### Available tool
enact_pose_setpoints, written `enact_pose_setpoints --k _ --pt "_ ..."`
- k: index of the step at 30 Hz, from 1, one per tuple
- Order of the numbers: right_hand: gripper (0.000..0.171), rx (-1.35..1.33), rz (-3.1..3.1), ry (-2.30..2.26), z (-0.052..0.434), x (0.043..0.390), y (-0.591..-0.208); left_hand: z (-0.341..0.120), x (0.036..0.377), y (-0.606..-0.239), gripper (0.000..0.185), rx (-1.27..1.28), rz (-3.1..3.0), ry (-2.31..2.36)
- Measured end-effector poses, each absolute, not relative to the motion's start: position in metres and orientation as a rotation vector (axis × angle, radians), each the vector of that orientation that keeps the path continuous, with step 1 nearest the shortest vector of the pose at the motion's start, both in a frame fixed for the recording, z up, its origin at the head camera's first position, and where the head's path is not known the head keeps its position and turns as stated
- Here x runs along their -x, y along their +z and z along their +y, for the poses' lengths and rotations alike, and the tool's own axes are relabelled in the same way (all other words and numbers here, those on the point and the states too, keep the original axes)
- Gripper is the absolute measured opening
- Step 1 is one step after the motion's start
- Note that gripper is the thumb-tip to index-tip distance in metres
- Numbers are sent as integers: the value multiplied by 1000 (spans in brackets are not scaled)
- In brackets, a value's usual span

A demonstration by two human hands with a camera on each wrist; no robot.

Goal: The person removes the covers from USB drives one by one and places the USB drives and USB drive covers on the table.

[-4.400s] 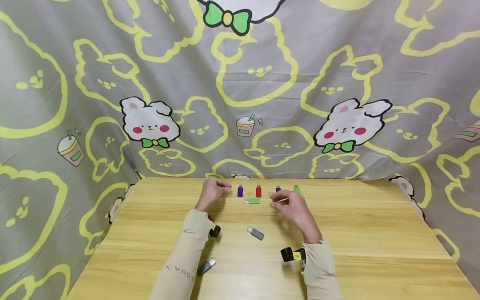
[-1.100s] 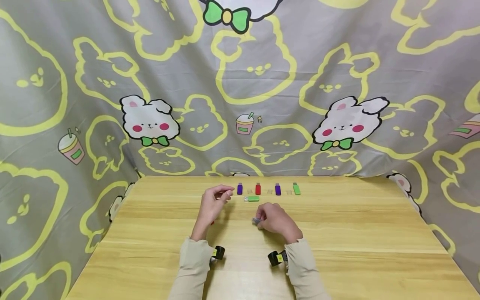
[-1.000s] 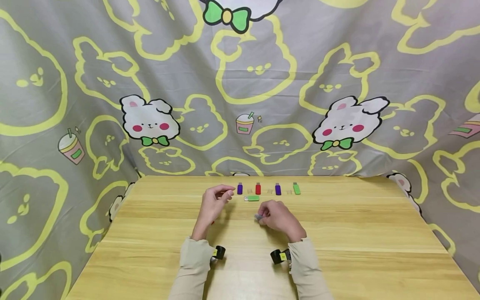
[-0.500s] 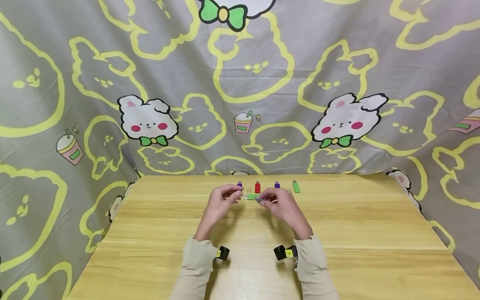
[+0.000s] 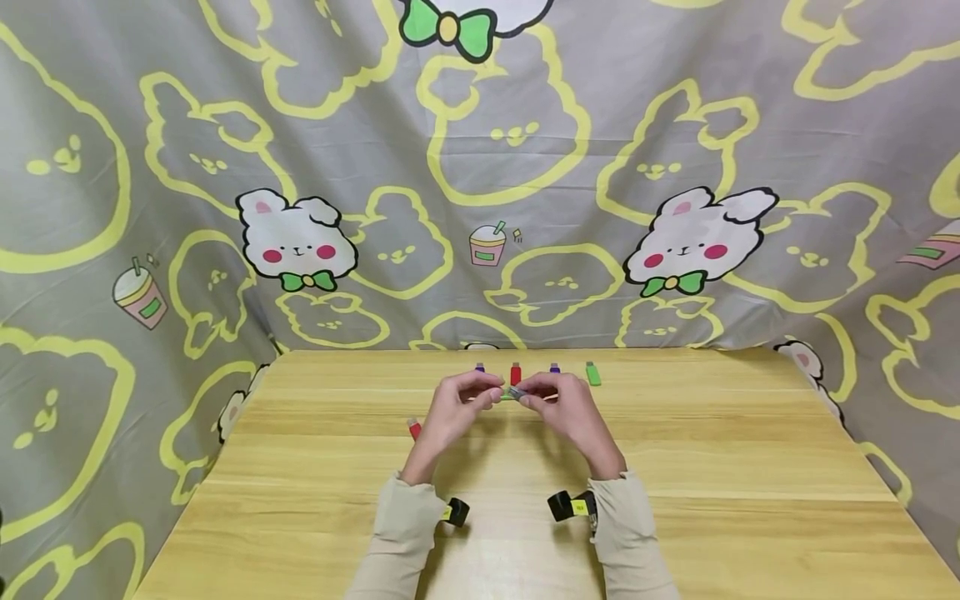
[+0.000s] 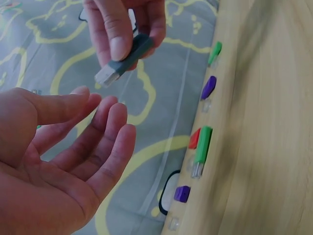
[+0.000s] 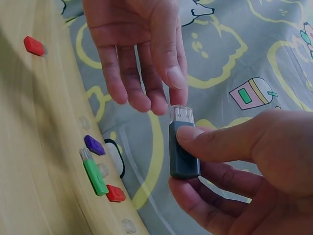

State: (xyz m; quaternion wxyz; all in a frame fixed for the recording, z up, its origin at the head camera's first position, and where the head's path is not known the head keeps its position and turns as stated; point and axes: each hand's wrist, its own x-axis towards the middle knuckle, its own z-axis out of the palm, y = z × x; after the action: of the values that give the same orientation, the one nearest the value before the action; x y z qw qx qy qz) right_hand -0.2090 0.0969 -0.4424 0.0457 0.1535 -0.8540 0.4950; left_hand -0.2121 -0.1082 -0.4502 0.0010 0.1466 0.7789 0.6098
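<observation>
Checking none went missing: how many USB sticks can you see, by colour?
Grey stick: 1, pinched in the right hand
Green sticks: 2
Purple sticks: 2
Red sticks: 2
Total: 7

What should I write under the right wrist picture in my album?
A right hand pinches a grey USB stick while the left hand reaches toward its clear cap.

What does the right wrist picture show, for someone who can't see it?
The right hand pinches a grey USB stick upright, clear cap on top. The left hand's fingers reach down to the cap. A green stick lies on the wooden table.
</observation>
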Motion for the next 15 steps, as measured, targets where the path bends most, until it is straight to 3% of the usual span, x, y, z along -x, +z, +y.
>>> enact_pose_setpoints --k 15 --pt "10 -478 -2544 1613 94 208 -438 -99 209 -448 15 -457 2392 2017"
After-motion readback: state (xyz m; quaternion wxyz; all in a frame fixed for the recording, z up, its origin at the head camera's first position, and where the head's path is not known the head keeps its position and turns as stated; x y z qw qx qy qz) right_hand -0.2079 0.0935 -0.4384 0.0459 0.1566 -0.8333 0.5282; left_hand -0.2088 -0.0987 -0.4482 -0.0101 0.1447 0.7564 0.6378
